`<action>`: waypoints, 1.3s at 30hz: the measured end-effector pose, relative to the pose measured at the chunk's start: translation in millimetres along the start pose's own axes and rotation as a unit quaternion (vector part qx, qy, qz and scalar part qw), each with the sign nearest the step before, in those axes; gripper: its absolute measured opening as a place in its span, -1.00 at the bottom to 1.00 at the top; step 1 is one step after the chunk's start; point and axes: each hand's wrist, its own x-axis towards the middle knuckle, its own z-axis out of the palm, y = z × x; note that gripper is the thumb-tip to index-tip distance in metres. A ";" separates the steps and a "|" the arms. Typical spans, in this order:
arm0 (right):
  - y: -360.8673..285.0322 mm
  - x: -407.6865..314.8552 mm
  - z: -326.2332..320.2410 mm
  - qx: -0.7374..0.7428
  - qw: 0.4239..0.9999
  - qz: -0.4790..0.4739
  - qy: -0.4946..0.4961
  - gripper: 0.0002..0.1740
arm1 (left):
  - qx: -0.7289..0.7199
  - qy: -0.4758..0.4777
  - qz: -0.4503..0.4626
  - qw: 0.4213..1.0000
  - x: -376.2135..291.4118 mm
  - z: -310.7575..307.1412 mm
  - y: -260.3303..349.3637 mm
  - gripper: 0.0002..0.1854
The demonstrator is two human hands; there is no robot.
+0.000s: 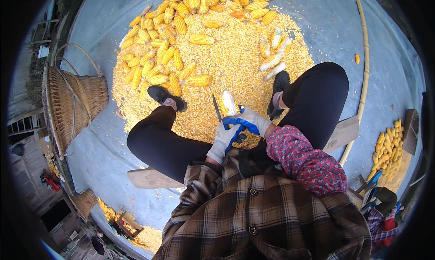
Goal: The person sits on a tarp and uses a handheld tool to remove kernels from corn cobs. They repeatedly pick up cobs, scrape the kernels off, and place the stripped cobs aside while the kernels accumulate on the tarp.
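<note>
My left hand (223, 136), in a white knit glove with a blue coated palm, is closed around a dark, narrow pointed blade (216, 107) that sticks up from the fist. Close against it, my right hand (252, 120) in a matching glove grips the lower end of a partly shelled corn cob (229, 103). The cob shows a bare white face, with yellow kernels left along one side. Both hands meet above my lap, and the fingers overlap, so the tool's grip is mostly hidden. Below and ahead of them spreads a layer of loose corn kernels (234, 59).
Whole ears of corn (163, 54) are heaped ahead and left. Stripped cobs (274, 61) lie near my right shoe (280, 86). A woven basket (73, 100) stands left; a bamboo pole (365, 52) crosses the blue tarp (326, 28) at right. Another person (384, 212) sits lower right.
</note>
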 end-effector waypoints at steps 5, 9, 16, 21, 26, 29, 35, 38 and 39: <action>17.4 26.3 -12.6 -0.196 0.937 -0.025 0.289 -0.54 | -0.063 0.179 0.073 0.979 6.1 -12.4 0.1 -0.64; 28.4 34.3 -4.6 -0.090 0.988 0.033 0.122 -0.56 | -0.079 0.386 0.147 0.907 39.3 -35.6 5.0 -0.55; 40.6 39.5 6.0 -0.079 0.988 0.102 0.091 -0.57 | -0.246 0.130 -0.008 0.961 79.0 -35.5 -3.3 -0.48; 47.3 47.6 0.3 -0.303 0.940 0.095 0.122 -0.22 | -0.153 0.206 -0.047 0.965 80.3 -35.5 -5.9 -0.32; 31.4 51.0 6.7 -0.251 0.950 0.168 0.079 -0.28 | -0.091 0.281 -0.056 0.954 94.8 -32.3 -9.9 -0.40; 22.7 40.6 17.9 -0.267 0.949 0.144 0.083 -0.45 | -0.065 0.311 -0.015 0.948 94.9 -32.9 -11.0 -0.59; 18.5 -5.9 26.8 0.078 0.986 0.144 0.041 -0.78 | 0.039 0.246 -0.007 0.968 98.8 -38.2 -15.5 -0.74; 4.5 -19.0 31.6 0.146 0.978 0.144 0.026 -0.75 | -0.159 0.203 -0.005 0.966 101.7 -42.2 -19.5 -0.76; -0.4 -27.0 29.8 0.243 0.948 0.204 -0.022 -0.71 | -0.202 0.205 -0.020 0.958 100.0 -44.4 -20.3 -0.74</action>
